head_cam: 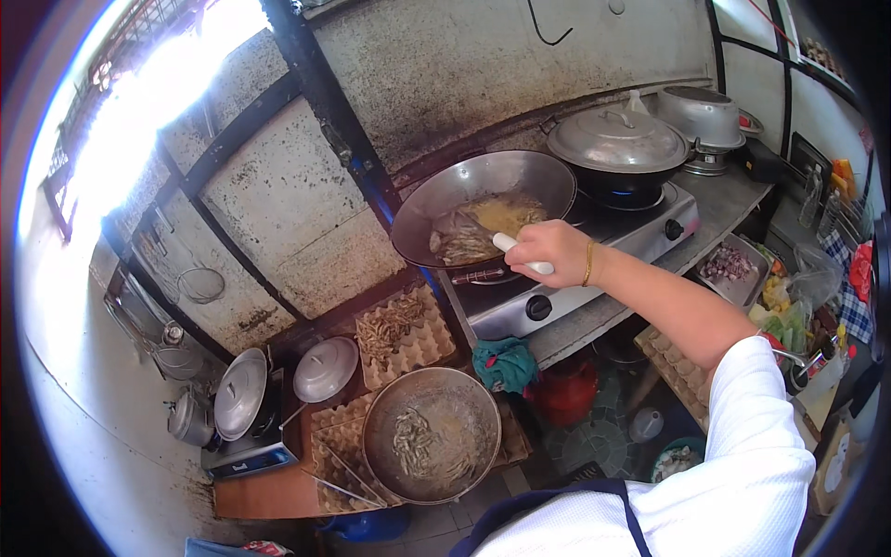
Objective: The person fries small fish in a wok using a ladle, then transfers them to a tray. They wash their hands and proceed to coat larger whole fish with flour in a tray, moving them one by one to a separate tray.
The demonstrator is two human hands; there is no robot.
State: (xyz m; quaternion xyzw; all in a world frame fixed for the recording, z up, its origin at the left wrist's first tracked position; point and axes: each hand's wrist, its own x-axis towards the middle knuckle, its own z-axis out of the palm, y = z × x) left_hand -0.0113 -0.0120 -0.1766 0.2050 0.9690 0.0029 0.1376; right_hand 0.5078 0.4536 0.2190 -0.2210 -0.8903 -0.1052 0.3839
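Note:
My right hand (553, 254) grips the white handle of a metal cooking spatula (514, 244). The spatula's blade dips into a large wok (411, 209) and is partly hidden among small fish (463, 244). Bubbling yellow oil (511, 212) fills the wok's bottom beside the fish. The wok sits on the left burner of a two-burner gas stove (505, 313). My left hand is out of view. Below the stove's left end, a wide metal pan (484, 390) holds more small fish (414, 442), which look coated. Browned fish (386, 327) lie on a cardboard egg tray (437, 334).
A lidded pot (619, 143) stands over a blue flame on the right burner. A teal cloth (502, 365) hangs at the counter edge above a red container (567, 390). Chopped pieces fill a metal tray (731, 289) at right. Another stove (261, 456) stands at lower left.

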